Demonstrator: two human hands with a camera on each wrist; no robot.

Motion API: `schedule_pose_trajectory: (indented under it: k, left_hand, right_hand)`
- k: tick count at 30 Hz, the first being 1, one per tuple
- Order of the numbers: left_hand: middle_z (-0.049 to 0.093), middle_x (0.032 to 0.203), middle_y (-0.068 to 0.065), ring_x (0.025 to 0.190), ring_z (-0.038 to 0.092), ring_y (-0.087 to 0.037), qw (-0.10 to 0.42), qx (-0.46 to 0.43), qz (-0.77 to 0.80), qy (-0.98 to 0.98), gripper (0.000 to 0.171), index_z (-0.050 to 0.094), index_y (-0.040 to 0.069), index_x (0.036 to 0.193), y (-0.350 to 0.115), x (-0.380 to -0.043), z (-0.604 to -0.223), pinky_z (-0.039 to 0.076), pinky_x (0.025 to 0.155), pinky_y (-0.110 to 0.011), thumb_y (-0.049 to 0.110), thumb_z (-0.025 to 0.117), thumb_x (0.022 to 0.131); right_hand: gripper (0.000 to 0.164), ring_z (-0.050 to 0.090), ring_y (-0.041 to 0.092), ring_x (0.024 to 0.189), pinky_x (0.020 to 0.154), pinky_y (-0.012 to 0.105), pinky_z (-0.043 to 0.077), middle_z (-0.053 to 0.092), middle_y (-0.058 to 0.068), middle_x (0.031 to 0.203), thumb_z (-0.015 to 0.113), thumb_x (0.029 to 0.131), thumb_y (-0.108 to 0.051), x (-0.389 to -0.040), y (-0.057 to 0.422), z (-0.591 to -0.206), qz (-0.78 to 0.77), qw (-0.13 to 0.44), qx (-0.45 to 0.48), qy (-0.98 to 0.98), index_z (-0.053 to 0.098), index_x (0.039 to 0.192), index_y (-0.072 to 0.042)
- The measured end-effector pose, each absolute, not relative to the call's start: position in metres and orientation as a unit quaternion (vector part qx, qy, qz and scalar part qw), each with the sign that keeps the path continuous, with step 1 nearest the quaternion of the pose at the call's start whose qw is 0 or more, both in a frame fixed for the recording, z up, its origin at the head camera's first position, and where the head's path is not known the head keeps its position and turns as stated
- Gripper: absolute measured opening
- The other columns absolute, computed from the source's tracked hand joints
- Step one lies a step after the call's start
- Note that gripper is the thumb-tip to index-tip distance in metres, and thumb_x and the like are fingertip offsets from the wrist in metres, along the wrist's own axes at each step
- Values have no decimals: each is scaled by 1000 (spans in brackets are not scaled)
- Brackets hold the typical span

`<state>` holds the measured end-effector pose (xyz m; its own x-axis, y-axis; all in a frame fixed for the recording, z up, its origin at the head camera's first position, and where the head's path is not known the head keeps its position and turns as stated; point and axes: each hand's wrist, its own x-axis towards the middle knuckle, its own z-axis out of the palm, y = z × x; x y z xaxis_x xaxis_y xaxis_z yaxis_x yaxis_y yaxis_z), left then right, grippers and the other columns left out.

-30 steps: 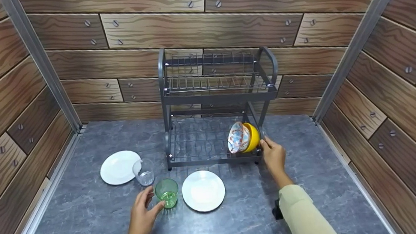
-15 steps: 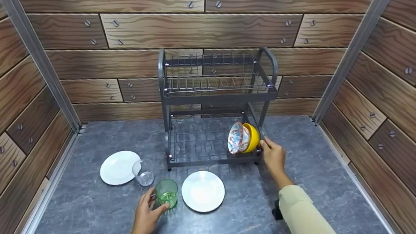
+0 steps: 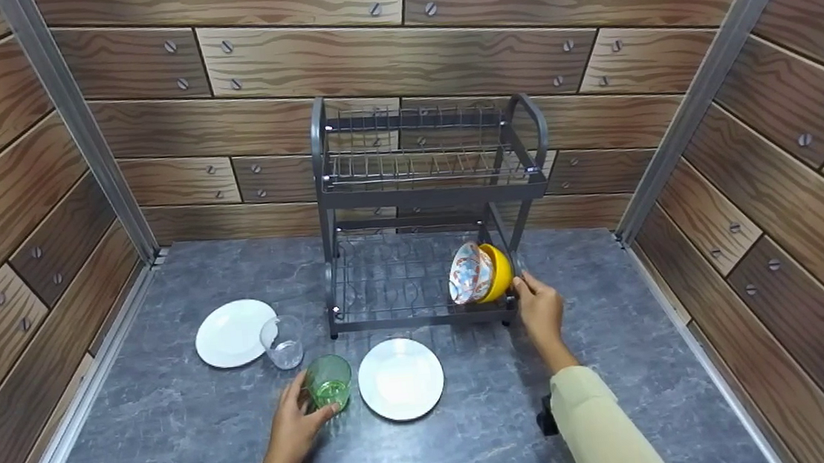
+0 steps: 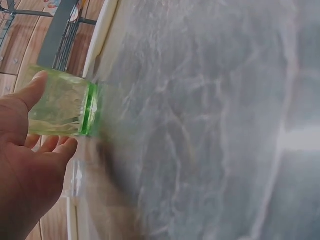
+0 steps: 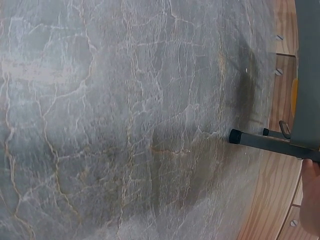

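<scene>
My left hand [image 3: 295,424] is round a green glass [image 3: 329,379] standing on the table, thumb on its near side and fingers on its left. In the left wrist view, thumb and fingers lie on opposite sides of the glass [image 4: 62,102]. My right hand [image 3: 543,311] grips the right front side of a grey two-tier dish rack [image 3: 427,320]; the right wrist view shows only part of that hand [image 5: 311,195], beside the rack's leg [image 5: 270,144]. A patterned bowl [image 3: 465,279] and a yellow bowl [image 3: 503,277] lean nested at the right end of the lower tier.
A white plate [image 3: 402,393] lies right of the green glass, before the rack. Farther left are a clear glass [image 3: 286,351] and another white plate [image 3: 231,337], which overlap in the head view. Wood-patterned walls [image 3: 367,56] enclose the grey marbled table [image 3: 176,431].
My left hand has moved slightly right and closed in on the green glass, its thumb reaching further across the near side. The right hand stays on the rack.
</scene>
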<state>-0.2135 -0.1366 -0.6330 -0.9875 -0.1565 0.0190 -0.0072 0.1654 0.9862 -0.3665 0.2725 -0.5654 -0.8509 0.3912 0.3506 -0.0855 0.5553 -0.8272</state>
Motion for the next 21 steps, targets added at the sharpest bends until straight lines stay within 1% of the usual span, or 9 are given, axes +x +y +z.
schedule_pose_trajectory:
  k: [5, 9, 12, 16, 21]
  left_hand:
    - [33, 144, -39, 136, 41, -55, 52, 50, -665, -743, 92, 28, -13, 151, -136, -214, -637, 39, 112, -51, -5, 82, 77]
    - [37, 145, -38, 136, 43, -53, 56, 51, -670, -739, 88, 30, -12, 150, -136, -215, -639, 39, 113, -51, -5, 80, 78]
    - [45, 142, -36, 132, 49, -51, 70, 50, -649, -756, 84, 35, -12, 148, -136, -215, -638, 43, 110, -52, -1, 81, 78]
    - [51, 132, -29, 123, 55, -45, 93, 52, -610, -785, 79, 44, -7, 144, -136, -214, -631, 48, 103, -53, 8, 85, 77]
    - [50, 128, -23, 119, 52, -36, 121, 43, -589, -798, 75, 51, -1, 142, -136, -213, -622, 46, 99, -48, 14, 87, 78]
  right_hand:
    - [35, 65, 35, 118, 100, 50, 52, 67, 20, 124, 69, 96, -20, -367, 272, -566, 467, 264, -90, -839, 69, 125, 0]
    - [34, 64, 36, 119, 101, 51, 51, 67, 21, 123, 71, 95, -18, -368, 272, -566, 468, 268, -90, -837, 69, 123, 1]
    - [34, 64, 37, 119, 102, 51, 50, 67, 21, 123, 71, 95, -18, -368, 272, -566, 469, 269, -90, -836, 69, 123, 0]
    - [34, 64, 36, 120, 102, 50, 50, 67, 20, 124, 70, 95, -20, -368, 272, -566, 469, 266, -95, -837, 70, 123, 0]
    - [33, 64, 37, 119, 102, 50, 50, 67, 20, 123, 70, 95, -19, -368, 274, -566, 457, 271, -92, -842, 70, 122, -1]
